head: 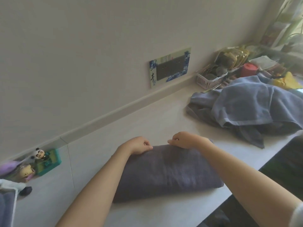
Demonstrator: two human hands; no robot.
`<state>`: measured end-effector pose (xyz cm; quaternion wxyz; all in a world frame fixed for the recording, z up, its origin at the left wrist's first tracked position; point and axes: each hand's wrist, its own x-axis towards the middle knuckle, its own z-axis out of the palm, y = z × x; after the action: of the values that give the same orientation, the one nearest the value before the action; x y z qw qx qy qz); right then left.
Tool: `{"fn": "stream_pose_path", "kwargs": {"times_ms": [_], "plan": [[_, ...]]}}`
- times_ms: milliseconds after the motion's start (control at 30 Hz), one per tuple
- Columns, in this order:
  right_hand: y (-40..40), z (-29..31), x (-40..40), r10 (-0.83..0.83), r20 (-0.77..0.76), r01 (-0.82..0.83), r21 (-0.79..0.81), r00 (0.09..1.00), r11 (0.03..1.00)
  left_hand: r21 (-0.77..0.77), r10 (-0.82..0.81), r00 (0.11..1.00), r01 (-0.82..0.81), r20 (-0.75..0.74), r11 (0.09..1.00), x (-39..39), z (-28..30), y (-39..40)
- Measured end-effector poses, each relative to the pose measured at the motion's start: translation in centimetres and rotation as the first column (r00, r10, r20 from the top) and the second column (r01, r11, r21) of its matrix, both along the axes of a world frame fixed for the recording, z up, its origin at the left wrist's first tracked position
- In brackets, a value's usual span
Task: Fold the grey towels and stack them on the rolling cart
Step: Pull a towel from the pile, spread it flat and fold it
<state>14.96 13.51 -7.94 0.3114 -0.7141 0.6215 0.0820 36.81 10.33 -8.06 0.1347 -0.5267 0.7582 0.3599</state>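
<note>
You are working on a folded grey towel that is lying across the pale counter right in front of you, its long side running away toward the wall. Your left hand and right hand are both sitting at the far edge of it, close together, fingers curled down; they look to be pinching the top layer there, though the fingertips are too small to be sure. The cloth is looking soft, thick and limp, so you are better off taking it at the corners or along a folded edge and sliding a flat palm under the bundle when you lift, or the layers are likely going to sag open. It should be light and not at all fragile. To your right a loose heap of unfolded towels is waiting, touching a white slatted basket. On the wall a blue-and-white socket surround is carrying a large brushed Chinese character that looks like 青; the smaller print is unreadable. The rolling cart is not clearly showing.
</note>
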Motion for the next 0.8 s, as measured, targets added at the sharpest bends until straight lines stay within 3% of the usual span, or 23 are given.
{"fn": "stream_pose_path", "kwargs": {"times_ms": [167, 367, 467, 533, 600, 700, 800], "plan": [[-0.6, -4.6, -1.3, -0.003, -0.131, 0.006, 0.022, 0.991, 1.0, -0.115, 0.028, 0.992, -0.014, 0.123, 0.993, -0.4, -5.0, 0.2], [-0.1, -6.3, -1.5, -0.073, -0.1, 0.055, -0.166, 0.992, 0.984, -0.281, 0.048, 0.997, -0.03, 0.059, 0.959, -0.4, -6.7, 1.0], [0.7, -6.5, -0.9, -0.092, -0.185, 0.047, -0.235, 0.978, 0.971, -0.391, 0.058, 0.979, 0.022, 0.193, 0.92, -1.6, -6.4, 2.2], [2.1, -7.5, 0.3, -0.15, -0.203, 0.063, -0.382, 0.968, 0.922, -0.474, 0.092, 0.966, 0.035, 0.243, 0.88, -2.8, -6.9, 4.0], [4.1, -8.3, 1.9, -0.168, -0.137, 0.078, -0.502, 0.976, 0.862, -0.55, 0.097, 0.981, 0.013, 0.171, 0.835, -3.5, -7.6, 6.0], [7.6, -9.9, 3.4, -0.056, -0.057, 0.021, -0.492, 0.997, 0.87, -0.492, 0.049, 0.987, 0.032, 0.151, 0.87, -2.8, -9.2, 8.6], [9.3, -11.4, 2.4, -0.097, -0.09, 0.049, -0.434, 0.991, 0.9, -0.472, 0.07, 0.982, 0.02, 0.174, 0.881, -1.2, -10.6, 9.7]]}}
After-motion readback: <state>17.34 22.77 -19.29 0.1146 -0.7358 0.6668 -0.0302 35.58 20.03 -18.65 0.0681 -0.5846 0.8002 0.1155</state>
